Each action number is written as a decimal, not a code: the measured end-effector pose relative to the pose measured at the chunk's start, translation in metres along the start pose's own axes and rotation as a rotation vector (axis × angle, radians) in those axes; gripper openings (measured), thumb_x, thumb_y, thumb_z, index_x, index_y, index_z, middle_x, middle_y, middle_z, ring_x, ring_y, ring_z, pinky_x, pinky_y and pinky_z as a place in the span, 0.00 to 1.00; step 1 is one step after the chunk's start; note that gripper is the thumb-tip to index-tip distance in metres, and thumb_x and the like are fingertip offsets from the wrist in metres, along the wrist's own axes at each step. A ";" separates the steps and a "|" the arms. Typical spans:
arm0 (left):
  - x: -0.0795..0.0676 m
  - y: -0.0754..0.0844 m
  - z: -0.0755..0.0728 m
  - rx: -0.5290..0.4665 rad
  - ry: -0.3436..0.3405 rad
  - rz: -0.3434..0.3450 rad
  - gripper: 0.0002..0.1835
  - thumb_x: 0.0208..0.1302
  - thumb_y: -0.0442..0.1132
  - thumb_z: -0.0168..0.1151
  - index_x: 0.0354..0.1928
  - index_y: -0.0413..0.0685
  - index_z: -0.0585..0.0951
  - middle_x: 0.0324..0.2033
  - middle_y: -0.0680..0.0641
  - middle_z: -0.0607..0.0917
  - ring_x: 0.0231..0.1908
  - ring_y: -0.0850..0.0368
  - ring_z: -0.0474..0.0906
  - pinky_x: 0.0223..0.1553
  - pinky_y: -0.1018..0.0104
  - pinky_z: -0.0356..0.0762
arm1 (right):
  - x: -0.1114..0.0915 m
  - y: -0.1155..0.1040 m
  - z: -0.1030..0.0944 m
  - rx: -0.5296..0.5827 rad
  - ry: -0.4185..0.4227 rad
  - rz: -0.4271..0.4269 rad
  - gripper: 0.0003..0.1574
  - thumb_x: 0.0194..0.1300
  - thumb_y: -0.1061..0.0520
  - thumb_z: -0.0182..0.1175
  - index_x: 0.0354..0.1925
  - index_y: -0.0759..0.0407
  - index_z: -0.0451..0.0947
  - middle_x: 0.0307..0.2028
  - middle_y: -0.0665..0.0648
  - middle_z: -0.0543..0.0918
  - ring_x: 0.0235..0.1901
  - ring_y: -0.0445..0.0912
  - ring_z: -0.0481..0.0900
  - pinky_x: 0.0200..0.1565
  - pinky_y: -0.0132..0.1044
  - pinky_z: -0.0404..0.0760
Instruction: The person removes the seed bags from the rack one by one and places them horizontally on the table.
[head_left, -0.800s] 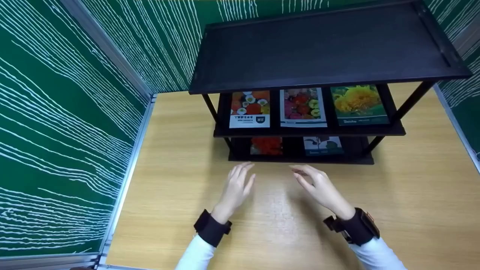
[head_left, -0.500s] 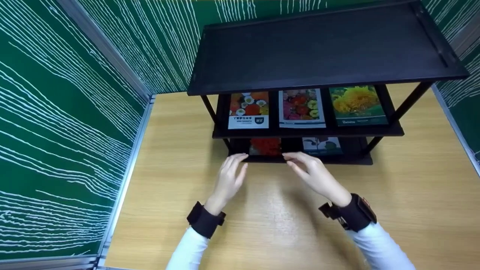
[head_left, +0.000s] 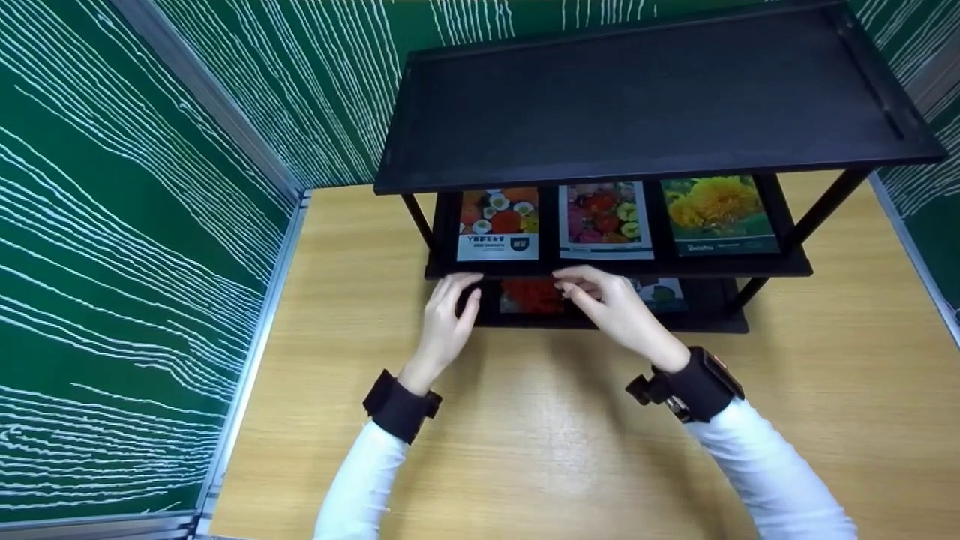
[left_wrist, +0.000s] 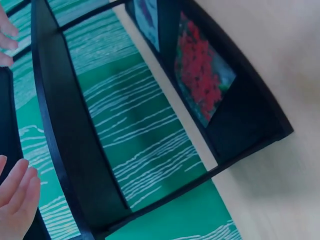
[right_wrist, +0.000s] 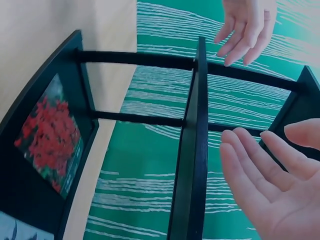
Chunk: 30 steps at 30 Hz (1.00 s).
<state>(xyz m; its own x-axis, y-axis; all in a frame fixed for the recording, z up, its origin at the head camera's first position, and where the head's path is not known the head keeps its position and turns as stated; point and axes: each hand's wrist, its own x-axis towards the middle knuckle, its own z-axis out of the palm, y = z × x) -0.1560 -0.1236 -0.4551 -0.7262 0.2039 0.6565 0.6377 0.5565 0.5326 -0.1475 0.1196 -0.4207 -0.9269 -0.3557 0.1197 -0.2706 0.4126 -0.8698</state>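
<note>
My left hand [head_left: 444,322] hovers near the front edge of a black tiered shelf [head_left: 645,105], left of middle. Its fingers are loosely bent and hold nothing. The right hand [head_left: 626,311] is level with it on the other side, fingers relaxed and thumb below, also holding nothing. On the middle tier lie three flower-picture cards: an orange-and-white one [head_left: 499,225], a mixed red one [head_left: 604,221] and a yellow one [head_left: 720,214]. Between the hands, a red-flower card [head_left: 531,296] shows on the bottom tier. A pale leaf card [head_left: 664,294] is partly hidden behind my right hand.
The shelf stands on a light wooden table [head_left: 337,375]. Green panels [head_left: 112,262] with white wavy lines enclose it, with grey metal rails [head_left: 262,322] along the table's edges. Thin black posts [head_left: 825,202] support the shelf tiers.
Both hands have moved forward and up, from over the table in front of the shelf to near the middle tier's front edge. The cards and shelf have stayed in place.
</note>
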 end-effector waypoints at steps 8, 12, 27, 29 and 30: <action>0.023 -0.008 0.004 -0.021 -0.024 -0.143 0.11 0.60 0.32 0.52 0.43 0.35 0.76 0.42 0.42 0.77 0.47 0.50 0.71 0.51 0.62 0.67 | 0.028 -0.008 -0.005 0.051 -0.022 0.055 0.20 0.67 0.56 0.46 0.54 0.62 0.70 0.48 0.61 0.76 0.45 0.49 0.75 0.47 0.43 0.74; 0.029 -0.011 0.007 -0.001 -0.053 -0.165 0.11 0.61 0.33 0.50 0.44 0.36 0.76 0.42 0.42 0.77 0.47 0.50 0.71 0.51 0.61 0.67 | 0.040 -0.010 -0.006 0.086 -0.014 0.083 0.20 0.68 0.58 0.43 0.55 0.63 0.68 0.50 0.63 0.74 0.48 0.51 0.72 0.50 0.44 0.71; 0.062 -0.017 0.011 0.181 -0.241 -0.350 0.16 0.60 0.33 0.51 0.50 0.36 0.71 0.48 0.39 0.72 0.48 0.46 0.68 0.48 0.58 0.68 | 0.073 -0.002 -0.007 0.319 0.015 0.187 0.26 0.68 0.55 0.44 0.62 0.59 0.59 0.60 0.61 0.63 0.59 0.52 0.62 0.53 0.48 0.68; 0.065 -0.018 0.012 0.222 -0.258 -0.360 0.17 0.60 0.35 0.52 0.50 0.36 0.71 0.49 0.38 0.72 0.49 0.45 0.67 0.50 0.57 0.67 | 0.076 -0.002 -0.006 0.327 0.013 0.197 0.27 0.68 0.54 0.44 0.64 0.58 0.56 0.61 0.61 0.61 0.60 0.52 0.60 0.53 0.48 0.67; 0.066 -0.018 0.013 0.243 -0.265 -0.364 0.17 0.60 0.35 0.52 0.51 0.35 0.71 0.49 0.38 0.72 0.50 0.44 0.67 0.52 0.57 0.66 | 0.077 -0.001 -0.005 0.321 0.012 0.196 0.28 0.68 0.54 0.44 0.64 0.57 0.55 0.62 0.61 0.59 0.61 0.52 0.58 0.53 0.47 0.67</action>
<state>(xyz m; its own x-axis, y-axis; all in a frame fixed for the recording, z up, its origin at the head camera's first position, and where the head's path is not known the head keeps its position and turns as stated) -0.2184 -0.1098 -0.4282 -0.9504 0.1412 0.2770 0.2757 0.7944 0.5412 -0.2199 0.0961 -0.4076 -0.9564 -0.2858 -0.0597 0.0053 0.1874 -0.9823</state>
